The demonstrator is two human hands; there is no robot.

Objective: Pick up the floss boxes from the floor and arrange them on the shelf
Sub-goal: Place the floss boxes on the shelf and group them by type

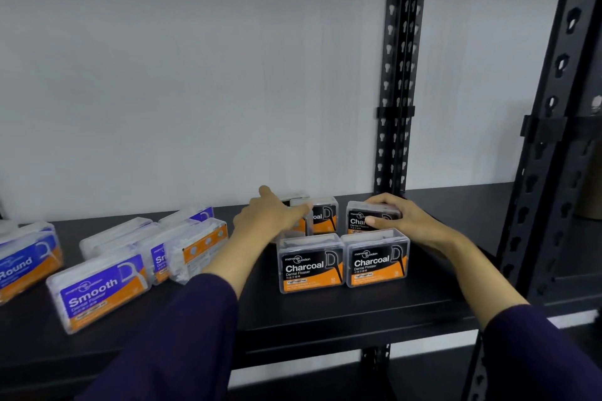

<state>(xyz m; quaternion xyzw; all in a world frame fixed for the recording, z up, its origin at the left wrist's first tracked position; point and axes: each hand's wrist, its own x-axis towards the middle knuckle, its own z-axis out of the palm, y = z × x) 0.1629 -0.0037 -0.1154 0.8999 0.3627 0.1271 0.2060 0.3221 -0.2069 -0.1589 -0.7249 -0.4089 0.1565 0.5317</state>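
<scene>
Gripping a clear rectangular plastic Charcoal box (371, 216), right hand (402, 218).

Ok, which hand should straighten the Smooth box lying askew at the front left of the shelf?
Left. The left hand is nearer the Smooth box; the right hand grips a rear Charcoal box on the far side.

Glossy clear plastic floss boxes (311, 264), matt black shelf (342, 312), perforated metal uprights (399, 75)

Black shelf (325, 309) — Charcoal boxes (311, 265) right, blue Smooth boxes (101, 290) left.
</scene>
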